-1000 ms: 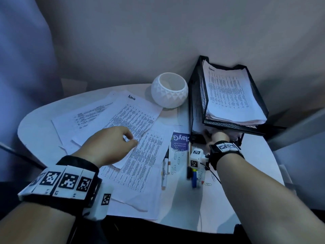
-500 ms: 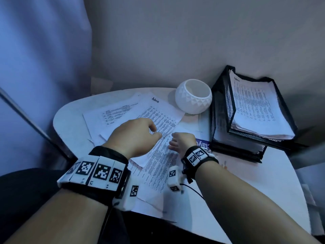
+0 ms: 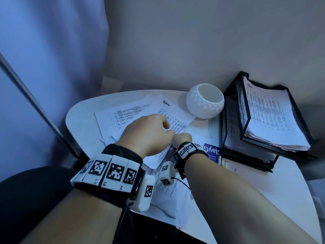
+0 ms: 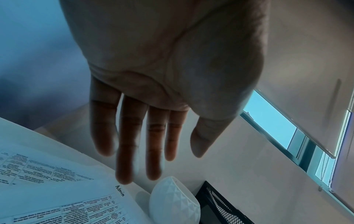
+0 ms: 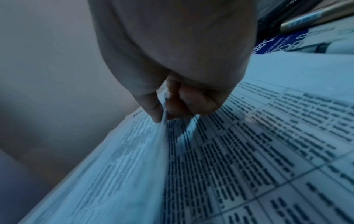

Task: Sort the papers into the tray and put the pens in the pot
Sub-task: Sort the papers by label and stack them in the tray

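The step in hand looks like lifting the top printed sheet (image 5: 134, 159) off the loose papers (image 3: 133, 111) spread over the near-left of the bench (image 3: 263, 187). To do it well, the pinch should take one sheet only, near its edge, and the lift should be a slow peel so the sheets below stay put; the free hand can press those down. Then the sheet needs carrying level to the black mesh tray (image 3: 246, 110) at the far right, where a stack already lies in the top tier.

The right hand (image 5: 184, 97) has thumb and curled fingers pinching the raised edge of that sheet. The left hand (image 4: 172, 75) is open, fingers straight and slightly spread, hovering above the sheet headed "Admin" and holding nothing.

The white pot (image 3: 204, 101) stands empty between papers and tray. A pen (image 5: 306, 19) lies on the bench beside the right hand, near the tray's base.
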